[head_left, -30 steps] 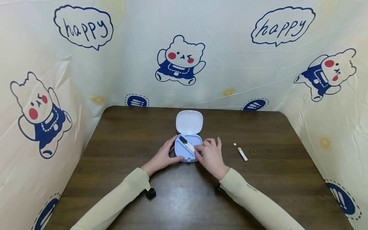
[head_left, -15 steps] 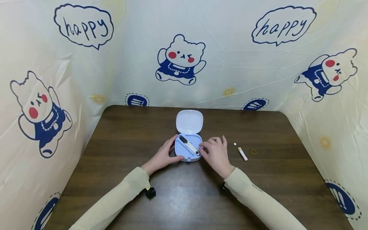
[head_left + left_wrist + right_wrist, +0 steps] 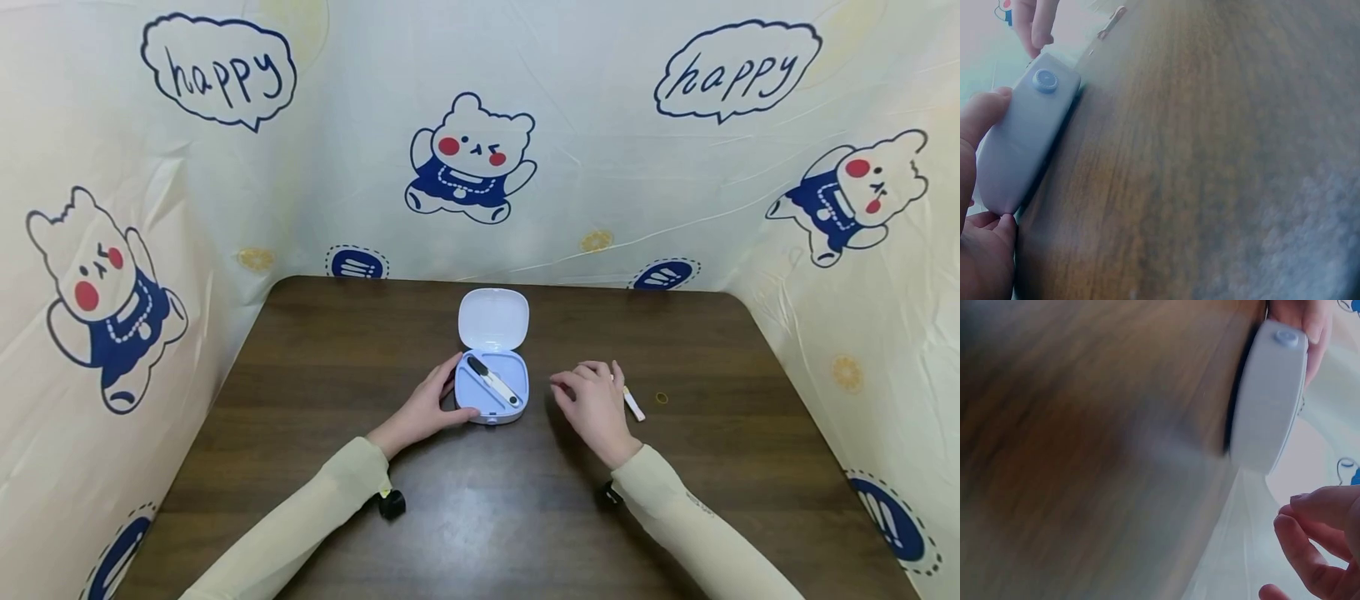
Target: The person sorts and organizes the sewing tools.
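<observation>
A light blue case [image 3: 467, 398] stands on the table with its pale lid [image 3: 493, 318] tipped back. Lying slantwise inside is a slim white tool [image 3: 497, 383] with a black end. My left hand [image 3: 423, 404] holds the case's left side, thumb at the front corner and fingers along the side. In the left wrist view the case's front shows a round blue button [image 3: 1045, 80]. To the right of the case, my right hand [image 3: 596, 408] is above the table with loosely bent fingers and nothing between them.
Just beyond my right hand lies a small white stick [image 3: 635, 406] with an orange end, partly covered by the fingers. A thin yellowish ring [image 3: 662, 398] is farther right. The brown table [image 3: 337, 333] is bordered by a printed cloth [image 3: 570, 167].
My right hand has let go of the white tool, leaving it in the case, and moved right, away from it. It now hides a small white dot. My left hand has stayed put.
</observation>
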Available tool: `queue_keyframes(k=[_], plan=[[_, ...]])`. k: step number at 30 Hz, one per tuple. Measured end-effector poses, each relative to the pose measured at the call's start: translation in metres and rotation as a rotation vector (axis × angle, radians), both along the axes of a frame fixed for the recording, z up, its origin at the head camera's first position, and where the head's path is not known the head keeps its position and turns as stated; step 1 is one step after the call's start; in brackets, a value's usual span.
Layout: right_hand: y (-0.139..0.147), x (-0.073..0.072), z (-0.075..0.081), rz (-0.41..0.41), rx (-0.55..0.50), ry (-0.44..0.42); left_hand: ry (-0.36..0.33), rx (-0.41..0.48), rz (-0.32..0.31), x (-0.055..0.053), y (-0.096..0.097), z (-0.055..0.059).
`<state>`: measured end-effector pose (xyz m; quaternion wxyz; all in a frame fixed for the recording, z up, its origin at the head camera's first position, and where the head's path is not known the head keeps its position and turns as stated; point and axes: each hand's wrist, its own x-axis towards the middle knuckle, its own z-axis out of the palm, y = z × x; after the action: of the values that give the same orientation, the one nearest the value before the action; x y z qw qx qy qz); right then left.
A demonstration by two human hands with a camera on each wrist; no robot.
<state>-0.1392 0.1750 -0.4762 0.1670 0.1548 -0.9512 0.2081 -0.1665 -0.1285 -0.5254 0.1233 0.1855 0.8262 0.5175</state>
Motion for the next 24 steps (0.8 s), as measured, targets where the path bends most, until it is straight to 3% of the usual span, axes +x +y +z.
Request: queue_keyframes(k=[18, 24], plan=[[0.055, -0.012, 0.0, -0.126, -0.054, -0.066, -0.019, -0.014, 0.006, 0.0, -0.001, -0.003], [0.072, -0.021, -0.002, -0.185, -0.075, -0.147, -0.018, -0.008, 0.004, -0.001, -0.001, -0.002]])
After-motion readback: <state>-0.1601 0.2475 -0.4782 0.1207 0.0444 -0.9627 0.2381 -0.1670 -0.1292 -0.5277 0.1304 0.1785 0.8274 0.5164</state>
